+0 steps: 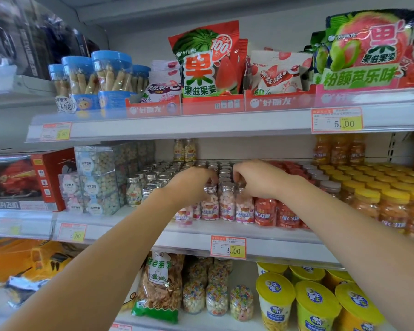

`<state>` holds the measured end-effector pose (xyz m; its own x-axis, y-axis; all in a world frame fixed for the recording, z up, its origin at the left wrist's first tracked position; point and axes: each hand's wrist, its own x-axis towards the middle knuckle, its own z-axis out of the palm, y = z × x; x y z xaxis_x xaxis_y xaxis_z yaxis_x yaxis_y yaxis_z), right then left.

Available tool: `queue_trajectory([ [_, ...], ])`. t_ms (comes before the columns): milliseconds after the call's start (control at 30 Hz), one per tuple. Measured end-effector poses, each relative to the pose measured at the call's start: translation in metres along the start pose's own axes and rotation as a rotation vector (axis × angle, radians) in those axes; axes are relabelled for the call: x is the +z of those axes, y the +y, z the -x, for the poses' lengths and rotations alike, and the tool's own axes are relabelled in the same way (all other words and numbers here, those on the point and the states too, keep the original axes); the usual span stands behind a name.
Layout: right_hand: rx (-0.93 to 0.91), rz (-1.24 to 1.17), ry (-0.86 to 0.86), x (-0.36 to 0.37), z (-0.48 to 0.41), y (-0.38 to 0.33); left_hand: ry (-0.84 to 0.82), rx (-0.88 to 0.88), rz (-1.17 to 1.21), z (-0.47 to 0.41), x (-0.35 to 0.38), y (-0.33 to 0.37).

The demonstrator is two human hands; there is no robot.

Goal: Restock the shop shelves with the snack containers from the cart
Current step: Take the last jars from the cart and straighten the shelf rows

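Observation:
Small clear bottles of pink and white candy with silver caps [227, 201] stand in rows on the middle shelf [191, 232]. My left hand [191, 185] reaches in from the lower left and its curled fingers hold the silver cap of one front-row pink candy bottle [210, 204]. My right hand [261, 179] comes in from the right, fingers curled over the cap of another pink candy bottle [245, 207] two places to the right. The fingertips of both hands are partly hidden behind the caps. The cart is out of view.
Orange-capped and yellow-capped candy bottles [368, 206] fill the shelf to the right. Clear boxes of candy balls [93, 180] and a red toy box [48, 177] stand at left. Snack bags [206, 60] sit on the upper shelf, yellow cups [316, 304] and jars below.

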<state>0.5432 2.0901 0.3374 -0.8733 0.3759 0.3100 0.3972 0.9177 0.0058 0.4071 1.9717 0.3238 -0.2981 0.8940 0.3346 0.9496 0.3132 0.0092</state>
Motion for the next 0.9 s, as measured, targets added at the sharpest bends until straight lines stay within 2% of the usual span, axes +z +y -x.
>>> queue_trajectory([
  [133, -0.007, -0.032, 0.096, 0.007, -0.002, -0.010, 0.003, -0.004, -0.030, 0.000, -0.001, -0.002],
  [400, 0.041, -0.169, 0.057, 0.015, -0.012, -0.013, 0.011, -0.002, -0.083, 0.002, 0.004, -0.001],
  [667, -0.032, -0.232, 0.088, 0.010, -0.006, -0.009, 0.032, -0.026, -0.084, 0.005, 0.010, -0.001],
  [800, -0.057, -0.262, 0.133, 0.018, 0.001, -0.002, 0.158, -0.015, -0.147, 0.016, 0.014, 0.001],
  [900, -0.113, -0.121, 0.119, 0.019, 0.014, 0.000, 0.226, -0.109, -0.301, 0.024, 0.018, -0.003],
])
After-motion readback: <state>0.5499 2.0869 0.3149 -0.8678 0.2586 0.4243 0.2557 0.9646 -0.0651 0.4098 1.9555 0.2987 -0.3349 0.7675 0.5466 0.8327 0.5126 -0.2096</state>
